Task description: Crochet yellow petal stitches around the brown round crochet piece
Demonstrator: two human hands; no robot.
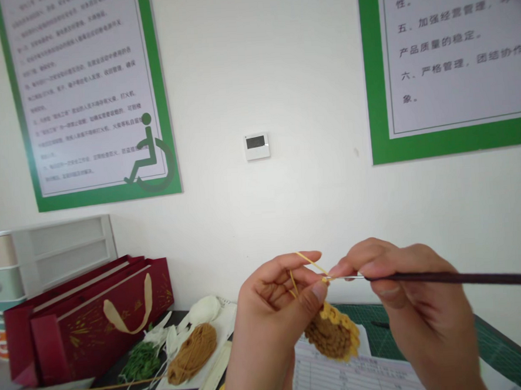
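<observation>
White wall (309,209) behind — two posters (84,100), “加强经营管理” legible on the right one (450,60). Pinching one crochet piece (333,336) in left hand (276,314), over papers (329,380) — gripping one hook (446,276) in right hand (421,303), tip by left thumb.

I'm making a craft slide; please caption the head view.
Left hand holds a rounded brown-and-yellow yarn piece while the right hand grips a dark-handled metal crochet hook.

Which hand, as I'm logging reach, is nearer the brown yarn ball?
Left: the left hand is above and right of the brown yarn ball; the right hand is farther right.
</observation>
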